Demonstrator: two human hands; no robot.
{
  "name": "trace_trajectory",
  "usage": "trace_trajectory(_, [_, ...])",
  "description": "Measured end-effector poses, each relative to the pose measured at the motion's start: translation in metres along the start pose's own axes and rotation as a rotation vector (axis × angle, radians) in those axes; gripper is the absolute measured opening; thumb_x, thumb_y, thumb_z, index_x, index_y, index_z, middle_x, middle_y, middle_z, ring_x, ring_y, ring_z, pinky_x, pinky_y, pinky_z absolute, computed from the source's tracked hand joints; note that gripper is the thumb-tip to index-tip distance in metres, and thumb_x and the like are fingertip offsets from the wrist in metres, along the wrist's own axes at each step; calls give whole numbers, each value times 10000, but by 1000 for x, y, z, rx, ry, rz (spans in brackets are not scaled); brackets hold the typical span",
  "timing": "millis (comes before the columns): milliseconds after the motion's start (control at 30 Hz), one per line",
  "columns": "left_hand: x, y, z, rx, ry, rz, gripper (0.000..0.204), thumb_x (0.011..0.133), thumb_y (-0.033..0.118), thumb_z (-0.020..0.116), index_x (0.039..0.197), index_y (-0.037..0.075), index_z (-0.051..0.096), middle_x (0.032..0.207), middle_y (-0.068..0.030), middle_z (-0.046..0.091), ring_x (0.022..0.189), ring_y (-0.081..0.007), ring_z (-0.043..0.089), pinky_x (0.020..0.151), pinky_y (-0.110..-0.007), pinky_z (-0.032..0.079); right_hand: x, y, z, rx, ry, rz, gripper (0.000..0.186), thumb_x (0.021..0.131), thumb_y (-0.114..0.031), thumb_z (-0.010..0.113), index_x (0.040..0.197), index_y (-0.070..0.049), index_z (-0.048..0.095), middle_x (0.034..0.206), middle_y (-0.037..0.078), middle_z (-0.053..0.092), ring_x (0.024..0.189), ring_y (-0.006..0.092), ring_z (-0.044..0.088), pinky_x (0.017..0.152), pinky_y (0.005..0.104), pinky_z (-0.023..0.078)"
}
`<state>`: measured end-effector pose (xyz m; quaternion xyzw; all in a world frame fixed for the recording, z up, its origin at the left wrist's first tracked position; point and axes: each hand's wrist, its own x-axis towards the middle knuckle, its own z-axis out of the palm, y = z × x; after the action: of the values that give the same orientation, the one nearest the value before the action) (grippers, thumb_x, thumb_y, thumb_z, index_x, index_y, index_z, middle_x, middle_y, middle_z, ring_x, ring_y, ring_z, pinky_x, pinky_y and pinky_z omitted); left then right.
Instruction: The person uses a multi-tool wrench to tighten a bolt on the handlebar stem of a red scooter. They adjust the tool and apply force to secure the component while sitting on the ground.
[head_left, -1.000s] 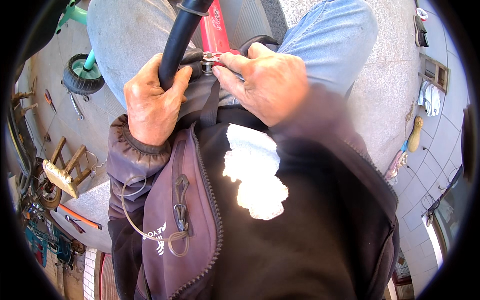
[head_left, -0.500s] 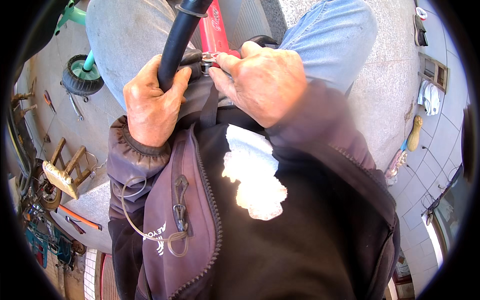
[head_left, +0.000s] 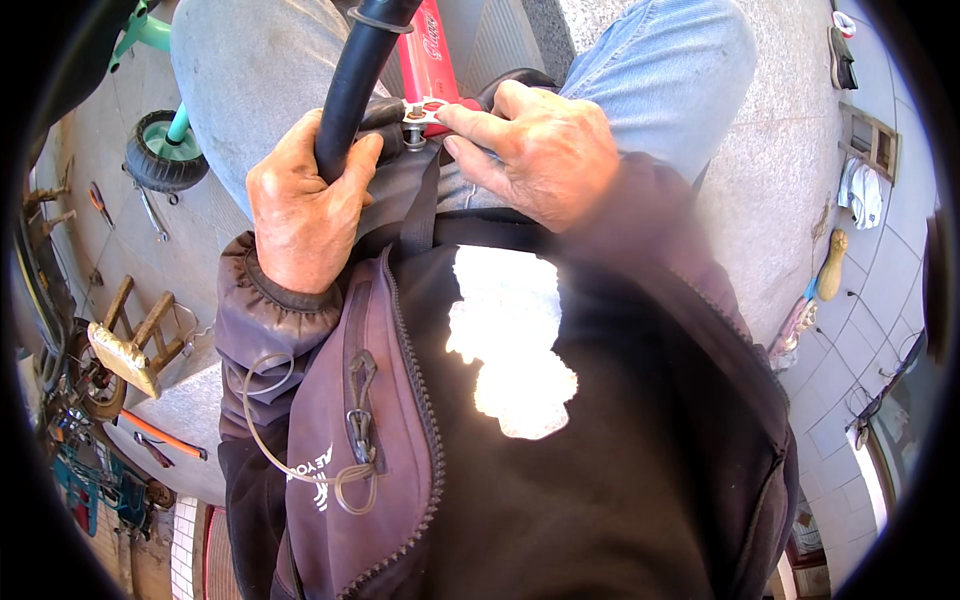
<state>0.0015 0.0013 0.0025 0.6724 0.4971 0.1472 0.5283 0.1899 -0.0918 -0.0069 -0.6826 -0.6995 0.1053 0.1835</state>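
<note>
Compared with the frame half a second earlier, little is changed: the left hand [head_left: 305, 205] is kept wrapped around the black tube [head_left: 355, 85], while the right hand [head_left: 535, 150] is seen shifted slightly, its fingertips now pressed closer onto the small metal fitting [head_left: 425, 112].

The left hand is closed into a firm fist around the black tube, with the thumb laid across the right side of the tube and the fingers curled behind it, mostly hidden. The tube is held upright in the middle of the scene, running from the fist toward the far edge.

The right hand is held only partly curled. Its thumb and first fingers [head_left: 470, 125] are brought together in a pinch on the silver metal fitting, which is set at the near end of a red frame bar [head_left: 430, 50], just right of the tube. Whether the fitting is gripped tightly or only touched cannot be told.

Both hands are kept above the lap, over the jeans [head_left: 660, 70]. A dark jacket [head_left: 600, 450] and a purple bag [head_left: 370, 470] fill the near part of the scene. A small black wheel [head_left: 160, 155] on a green frame is seen at the far left, and a wooden stool [head_left: 135, 335] stands at the left.
</note>
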Motion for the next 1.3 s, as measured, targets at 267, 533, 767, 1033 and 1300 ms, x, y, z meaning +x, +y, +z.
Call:
trace_trajectory(267, [0, 2, -1, 0, -11, 2, 305, 867, 59, 681, 1160, -16, 639, 783, -11, 617, 582, -46, 521, 512, -187, 459, -1, -11, -4, -41, -39, 75, 201, 814, -299, 697, 937, -141, 687, 733, 59, 610, 641, 214, 642, 517, 350, 493])
trace_trajectory(533, [0, -2, 3, -48, 29, 47, 208, 858, 70, 686, 1041, -21, 647, 677, -14, 588, 550, -48, 532, 486, -213, 443, -1, -8, -2, -45, -22, 70, 178, 815, -297, 695, 922, -154, 688, 719, 50, 581, 651, 217, 635, 525, 357, 493])
trace_trajectory(767, [-1, -2, 0, -15, 3, 21, 307, 867, 68, 688, 1157, -18, 639, 793, -17, 627, 579, -48, 529, 515, -188, 459, -7, 11, 12, 2, -23, 72, 181, 859, -317, 647, 967, -181, 697, 744, 57, 577, 677, 225, 632, 552, 364, 506])
trace_trajectory(1033, [0, -2, -1, 4, -1, 9, 316, 868, 70, 685, 1166, -24, 634, 813, -27, 634, 593, -52, 533, 523, -192, 463, -14, 41, 38, 381, -158, 221, 324, 932, -371, 539, 1029, -86, 660, 849, 121, 626, 764, 308, 633, 690, 399, 519])
trace_trajectory(1300, [-1, 0, 1, -19, 3, 2, 316, 868, 64, 684, 1169, -18, 635, 792, -14, 617, 597, -46, 521, 522, -191, 460, -14, 16, 33, 735, 1, 371, 349, 896, -349, 576, 1085, -72, 672, 814, 164, 644, 755, 335, 644, 717, 394, 515])
